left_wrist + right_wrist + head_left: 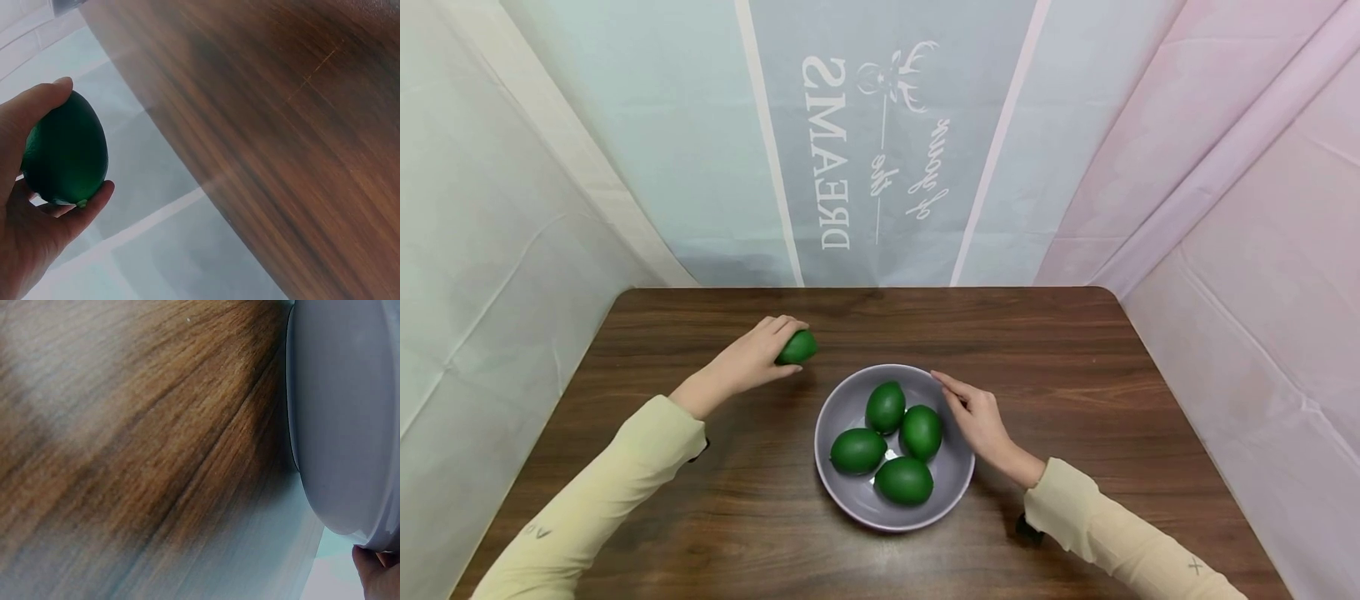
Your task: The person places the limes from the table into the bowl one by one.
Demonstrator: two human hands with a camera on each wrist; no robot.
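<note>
My left hand (760,354) grips a green lime (798,347) over the table, left of and beyond the bowl. In the left wrist view the thumb lies on one side of the lime (69,150) and the fingers on the other. A round grey bowl (891,523) holds several more green limes (904,481). At the bowl's right far edge my right hand (981,421) holds the rim between thumb and fingers. The right wrist view shows the bowl's outer wall (344,419) close up, with fingertips (369,565) at its rim; the rest of that hand is mostly cut off.
Bowl and hands are at a dark brown wooden table (737,517). A pale blue-grey cloth (887,258) with printed lettering hangs behind its far edge. Light cloth walls (1262,292) stand at the left and right sides.
</note>
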